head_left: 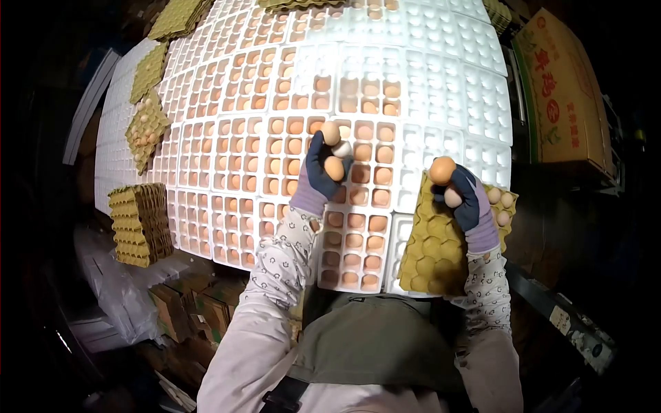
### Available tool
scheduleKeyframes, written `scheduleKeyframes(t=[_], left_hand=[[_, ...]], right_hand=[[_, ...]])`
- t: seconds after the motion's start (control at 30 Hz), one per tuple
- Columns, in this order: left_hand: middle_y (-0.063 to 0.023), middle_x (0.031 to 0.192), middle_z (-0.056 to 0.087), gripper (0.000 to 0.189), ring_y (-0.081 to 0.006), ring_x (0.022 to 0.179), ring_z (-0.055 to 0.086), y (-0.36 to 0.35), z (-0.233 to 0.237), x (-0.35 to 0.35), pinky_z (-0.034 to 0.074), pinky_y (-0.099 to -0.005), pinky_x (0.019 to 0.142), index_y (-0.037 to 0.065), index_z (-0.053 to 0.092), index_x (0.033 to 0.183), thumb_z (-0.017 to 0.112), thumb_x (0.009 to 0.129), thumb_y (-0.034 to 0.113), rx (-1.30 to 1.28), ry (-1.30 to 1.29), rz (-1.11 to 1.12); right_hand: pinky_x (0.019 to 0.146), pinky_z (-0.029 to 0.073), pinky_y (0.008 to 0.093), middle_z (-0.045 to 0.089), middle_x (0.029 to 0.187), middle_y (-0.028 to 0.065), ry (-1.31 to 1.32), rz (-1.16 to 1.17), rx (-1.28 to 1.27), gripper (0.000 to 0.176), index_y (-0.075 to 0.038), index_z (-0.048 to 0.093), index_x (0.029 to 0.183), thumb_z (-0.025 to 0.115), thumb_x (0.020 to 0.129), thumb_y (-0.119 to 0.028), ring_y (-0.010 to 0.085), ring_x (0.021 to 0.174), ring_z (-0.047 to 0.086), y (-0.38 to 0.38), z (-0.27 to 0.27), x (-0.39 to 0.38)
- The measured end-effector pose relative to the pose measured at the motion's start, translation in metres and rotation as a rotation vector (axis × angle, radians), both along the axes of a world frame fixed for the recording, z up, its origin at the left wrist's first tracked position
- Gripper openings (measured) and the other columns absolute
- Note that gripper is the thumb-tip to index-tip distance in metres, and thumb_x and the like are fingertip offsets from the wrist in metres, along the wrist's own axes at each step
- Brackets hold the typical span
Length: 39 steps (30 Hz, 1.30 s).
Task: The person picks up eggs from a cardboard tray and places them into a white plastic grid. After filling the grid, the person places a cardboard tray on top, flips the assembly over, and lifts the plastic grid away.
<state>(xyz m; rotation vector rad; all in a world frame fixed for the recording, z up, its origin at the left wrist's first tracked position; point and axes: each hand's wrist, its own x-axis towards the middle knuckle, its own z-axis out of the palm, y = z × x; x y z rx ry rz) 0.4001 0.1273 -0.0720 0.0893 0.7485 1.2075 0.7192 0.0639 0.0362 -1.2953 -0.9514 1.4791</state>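
Observation:
My left hand (322, 173), in a dark-palmed glove with a purple cuff, is closed around several eggs (333, 168), brown ones and a paler one. It hovers over a white foam egg tray (335, 227) with brown eggs in its cells. Over at the right, my right hand (465, 199), gloved alike, grips a brown egg (442, 170) and a paler egg (452, 198). Beneath it lies a yellowish pulp egg tray (432, 251), with a few eggs (502, 199) at its right end and bare cells on the left.
Rows of white foam trays (441, 89) cover the table, many holding eggs. Stacked pulp trays (140, 224) stand at the left edge, near another pulp tray with eggs (146, 131). A printed cardboard box (561, 96) sits at the right; flattened cardboard (189, 310) lies lower left.

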Motion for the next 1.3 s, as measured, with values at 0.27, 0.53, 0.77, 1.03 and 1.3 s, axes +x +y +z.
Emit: scheduleKeyframes(t=[0.27,0.53,0.77,1.03,1.3], left_hand=[[-0.0118,0.14,0.05,0.042,-0.0305,0.122,0.056,0.2,0.005,-0.106,0.053,-0.0456,0.099,0.019,0.072,0.118,0.08,0.079,0.029,0.456,2.342,-0.622],[-0.0155,0.131,0.058,0.062,-0.0365,0.113,0.062,0.28,-0.002,-0.103,0.052,-0.0474,0.095,0.019,0.046,0.148,0.061,0.088,0.019,0.585,1.978,-0.605],[-0.0104,0.158,0.044,0.059,-0.0325,0.145,0.039,0.327,-0.084,-0.077,0.019,-0.0568,0.123,0.011,0.047,0.15,0.054,0.097,0.036,0.748,2.106,-0.325],[-0.0171,0.141,0.055,0.052,-0.037,0.131,0.049,0.267,-0.058,-0.062,0.034,-0.053,0.113,0.008,0.058,0.137,0.064,0.093,0.032,0.741,1.964,-0.012],[-0.0177,0.134,0.06,0.05,-0.0384,0.125,0.054,0.059,0.018,0.071,0.042,-0.0494,0.109,0.007,0.06,0.135,0.072,0.09,0.026,1.109,1.457,-0.366]], right_hand=[[0.078,0.055,0.0255,0.068,0.102,0.0044,-0.11,0.04,-0.183,0.05,0.002,0.068,0.125,0.085,0.086,-0.025,0.0119,0.089,0.064,0.175,-0.045,-0.167],[0.099,0.051,0.047,0.055,0.135,0.0128,-1.319,0.121,0.17,0.053,-0.021,0.062,0.135,0.072,0.087,-0.04,0.0344,0.114,0.064,0.335,-0.124,-0.265],[0.093,0.053,0.0479,0.056,0.133,0.014,-1.329,0.097,0.103,0.053,-0.019,0.059,0.136,0.067,0.089,-0.043,0.0323,0.112,0.065,0.37,-0.122,-0.256],[0.117,0.028,0.0579,0.047,0.15,0.0185,-1.558,0.007,0.497,0.061,-0.007,0.049,0.147,0.059,0.096,-0.039,0.0412,0.139,0.041,0.284,-0.167,-0.198],[0.106,0.043,0.0531,0.057,0.135,0.0269,-1.186,-0.168,0.532,0.052,0.004,0.058,0.134,0.07,0.088,-0.018,0.0478,0.125,0.053,0.022,-0.034,-0.069]])
